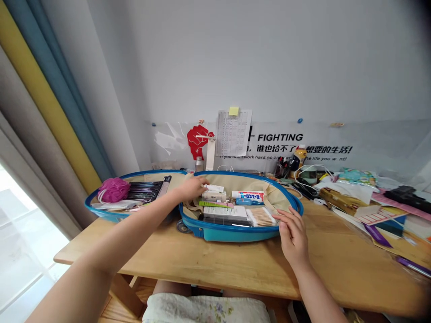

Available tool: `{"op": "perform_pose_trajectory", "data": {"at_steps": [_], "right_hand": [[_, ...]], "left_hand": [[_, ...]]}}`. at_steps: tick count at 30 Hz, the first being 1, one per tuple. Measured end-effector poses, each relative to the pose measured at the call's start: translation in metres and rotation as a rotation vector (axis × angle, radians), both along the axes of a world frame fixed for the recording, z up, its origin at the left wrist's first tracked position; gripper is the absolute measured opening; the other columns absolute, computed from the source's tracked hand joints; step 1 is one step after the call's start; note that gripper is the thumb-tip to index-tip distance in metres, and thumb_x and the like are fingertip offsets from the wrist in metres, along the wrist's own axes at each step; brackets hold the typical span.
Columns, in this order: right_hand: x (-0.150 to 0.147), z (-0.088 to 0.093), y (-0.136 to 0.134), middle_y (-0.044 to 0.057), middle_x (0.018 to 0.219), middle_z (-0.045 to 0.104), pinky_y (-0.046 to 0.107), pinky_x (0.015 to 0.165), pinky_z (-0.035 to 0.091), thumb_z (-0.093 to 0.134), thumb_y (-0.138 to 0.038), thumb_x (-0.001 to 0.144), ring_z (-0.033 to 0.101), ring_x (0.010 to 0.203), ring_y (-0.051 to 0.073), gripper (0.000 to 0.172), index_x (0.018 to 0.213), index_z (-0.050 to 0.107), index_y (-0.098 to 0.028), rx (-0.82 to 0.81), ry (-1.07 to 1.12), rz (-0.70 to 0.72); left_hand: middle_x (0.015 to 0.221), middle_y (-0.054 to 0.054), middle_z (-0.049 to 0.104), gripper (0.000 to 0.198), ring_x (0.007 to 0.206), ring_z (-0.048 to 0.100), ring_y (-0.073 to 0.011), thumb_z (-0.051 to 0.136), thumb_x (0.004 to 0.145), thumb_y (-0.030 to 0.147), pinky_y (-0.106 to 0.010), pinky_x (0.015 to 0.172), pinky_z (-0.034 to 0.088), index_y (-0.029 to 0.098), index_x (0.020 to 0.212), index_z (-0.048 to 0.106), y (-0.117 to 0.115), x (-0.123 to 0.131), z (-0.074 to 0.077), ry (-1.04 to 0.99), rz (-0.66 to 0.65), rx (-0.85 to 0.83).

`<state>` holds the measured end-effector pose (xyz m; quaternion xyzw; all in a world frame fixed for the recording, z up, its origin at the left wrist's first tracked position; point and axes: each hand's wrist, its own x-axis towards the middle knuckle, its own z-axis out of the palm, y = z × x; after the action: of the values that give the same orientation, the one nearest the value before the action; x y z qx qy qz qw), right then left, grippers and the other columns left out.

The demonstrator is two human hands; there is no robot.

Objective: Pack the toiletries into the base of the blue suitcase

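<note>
A small blue suitcase point(235, 233) lies open on the wooden table, its right half lined in beige and packed with toiletries. My left hand point(191, 187) reaches into that half and pinches a small white box point(214, 188) at the back. Below it lie a cream tube point(214, 196), a green stick point(215, 204), a toothpaste box point(248, 195) and a clear box of cotton swabs point(261, 217). My right hand point(292, 233) rests on the suitcase's near right rim with fingers spread, holding nothing. The left half point(107, 211) holds a purple bath pouf point(113, 189) and a dark packet point(145, 190).
Clutter covers the table's right side: cables point(311, 172), a brown box point(340, 199), papers, a yellow bottle point(299, 157). A printed sheet point(233, 133) with a sticky note hangs on the wall. Curtains point(50, 116) hang at left. The table's front edge point(188, 269) lies just before my lap.
</note>
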<state>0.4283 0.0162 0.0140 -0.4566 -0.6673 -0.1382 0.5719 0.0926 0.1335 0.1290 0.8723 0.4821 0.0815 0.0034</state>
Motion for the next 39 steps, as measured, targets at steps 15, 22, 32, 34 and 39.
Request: {"op": "perform_pose_trajectory", "data": {"at_steps": [15,22,32,34,39], "right_hand": [[-0.001,0.001,0.0,0.008,0.101,0.067,0.052,0.102,0.041,0.043,-0.031,0.092,0.053,0.118,0.026,0.025,0.092,0.067,-0.023,0.001,0.005,-0.003],[-0.003,0.004,-0.002,0.007,0.102,0.067,0.051,0.104,0.041,0.043,-0.027,0.091,0.055,0.116,0.025,0.024,0.093,0.067,-0.024,0.019,-0.006,0.005],[-0.002,0.003,-0.002,0.008,0.101,0.067,0.052,0.104,0.04,0.042,-0.031,0.092,0.052,0.12,0.027,0.026,0.092,0.067,-0.023,0.0,0.013,-0.004],[-0.002,0.002,-0.002,0.008,0.101,0.067,0.052,0.104,0.04,0.042,-0.031,0.092,0.053,0.119,0.026,0.026,0.092,0.067,-0.023,0.002,0.005,-0.004],[-0.002,0.001,-0.001,0.008,0.101,0.067,0.051,0.103,0.041,0.042,-0.027,0.092,0.052,0.118,0.026,0.024,0.094,0.066,-0.023,0.033,-0.019,-0.008]], "left_hand": [[0.115,-0.006,0.069,0.058,0.103,0.064,-0.0258,0.052,0.052,0.014,-0.03,0.089,0.049,0.019,0.108,0.065,-0.011,-0.157,-0.017,0.211,0.395,-0.413],[0.118,-0.009,0.067,0.063,0.107,0.062,-0.0262,0.049,0.053,0.018,-0.031,0.091,0.048,0.016,0.116,0.06,-0.014,-0.165,-0.022,0.192,0.41,-0.444],[0.107,-0.006,0.07,0.068,0.103,0.062,-0.0287,0.044,0.047,0.027,-0.032,0.085,0.05,0.017,0.112,0.061,-0.009,-0.178,-0.028,0.106,0.388,-0.53],[0.102,-0.005,0.069,0.066,0.099,0.063,-0.0281,0.044,0.046,0.029,-0.031,0.081,0.051,0.016,0.109,0.061,-0.005,-0.179,-0.029,0.115,0.38,-0.544],[0.1,-0.004,0.069,0.06,0.095,0.062,-0.025,0.045,0.045,0.029,-0.029,0.081,0.049,0.017,0.102,0.061,-0.002,-0.18,-0.03,0.135,0.363,-0.522]]}}
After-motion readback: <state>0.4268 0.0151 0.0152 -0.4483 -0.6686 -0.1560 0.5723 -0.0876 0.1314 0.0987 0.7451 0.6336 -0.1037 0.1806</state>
